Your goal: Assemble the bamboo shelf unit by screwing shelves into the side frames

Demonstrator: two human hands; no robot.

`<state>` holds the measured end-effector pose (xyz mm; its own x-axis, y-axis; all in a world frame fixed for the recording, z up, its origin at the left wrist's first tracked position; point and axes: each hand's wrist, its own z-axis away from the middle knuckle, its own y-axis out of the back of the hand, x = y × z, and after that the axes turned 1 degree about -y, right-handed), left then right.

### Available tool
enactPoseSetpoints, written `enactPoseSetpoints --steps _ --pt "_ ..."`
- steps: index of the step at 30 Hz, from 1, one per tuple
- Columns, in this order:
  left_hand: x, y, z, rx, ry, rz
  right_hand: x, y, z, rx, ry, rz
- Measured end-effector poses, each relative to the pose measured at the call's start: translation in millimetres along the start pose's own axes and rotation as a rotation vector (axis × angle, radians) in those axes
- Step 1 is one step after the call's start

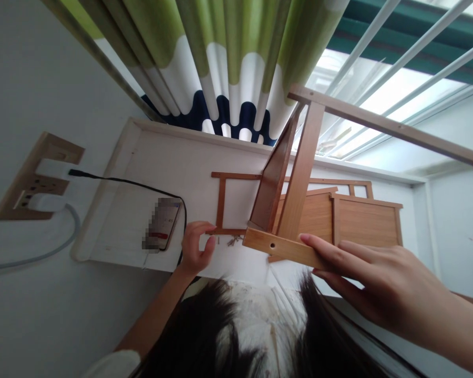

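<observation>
Left hand (197, 249): fingers are curled, and the thumb is held apart from the index fingertip.
Left forearm (153, 317): bared, and slanted upward from the lower left.
Right hand (394, 278): closed in a grip; the index finger is stretched leftward, the thumb set below it.
Right forearm (467, 328): bared, and extended inward from the right edge.

One wooden frame (302, 173), brown, round hole in its near bar; held tilted in my right hand (390, 278).
</observation>
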<state>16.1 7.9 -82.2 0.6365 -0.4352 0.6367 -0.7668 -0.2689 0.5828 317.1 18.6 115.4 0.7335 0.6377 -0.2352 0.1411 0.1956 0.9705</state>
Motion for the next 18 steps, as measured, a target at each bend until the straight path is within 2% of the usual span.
enactPoseSetpoints --steps 2,4,8,13,18 --pt "-10 10.3 13 -0.11 0.033 -0.139 0 -1 -1 0.002 0.002 -0.006" --pt "-13 12.8 24 -0.254 0.112 -0.299 0 -1 -1 0.007 0.002 -0.011" --pt "-11 -2.1 45 -0.501 0.23 -0.503 0 0 1 0.008 0.004 -0.028" --pt "-8 -24.7 61 -0.636 0.329 -0.621 1 0 2 0.009 -0.009 -0.039" --pt "-10 -30.8 66 -0.698 0.39 -0.665 0 -1 1 0.005 -0.009 -0.043"
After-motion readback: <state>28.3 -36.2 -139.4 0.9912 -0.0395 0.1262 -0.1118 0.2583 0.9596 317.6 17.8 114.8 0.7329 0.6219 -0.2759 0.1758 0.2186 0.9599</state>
